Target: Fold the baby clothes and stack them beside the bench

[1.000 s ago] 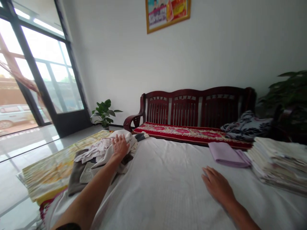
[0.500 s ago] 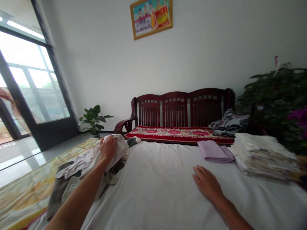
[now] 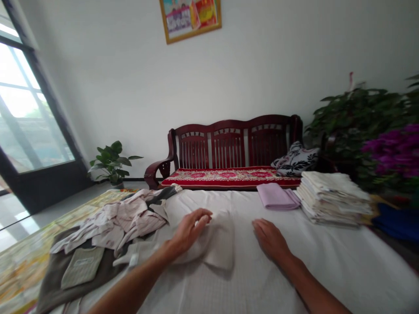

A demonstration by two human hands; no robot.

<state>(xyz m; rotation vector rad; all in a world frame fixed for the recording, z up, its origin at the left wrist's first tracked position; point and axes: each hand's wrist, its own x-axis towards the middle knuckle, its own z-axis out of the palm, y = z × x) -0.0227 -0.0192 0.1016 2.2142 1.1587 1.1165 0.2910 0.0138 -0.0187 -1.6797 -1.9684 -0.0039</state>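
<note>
My left hand is closed, with thumb and fingers pinching a thin, pale grey garment. The garment trails from the hand back toward the heap at the left and hangs over the middle of the white sheet; its exact kind cannot be made out. To the right, my right hand is open, palm down, fingers stretched out low over the sheet, with nothing in it. At the left lies a heap of loose clothes: a pale pink crumpled garment, a dark grey garment and a ribbed olive piece with a white label.
A folded lilac cloth lies at the far right beside a stack of folded cream cloths. Left, a yellow patterned cover runs under the clothes. A wooden bench stands behind; dark blue cloth is at the right.
My left hand has moved right from the clothes heap to mid-sheet, drawing the pale grey garment with it. The pink garment stays on the heap. My right hand remains over the sheet; the view has turned right.
</note>
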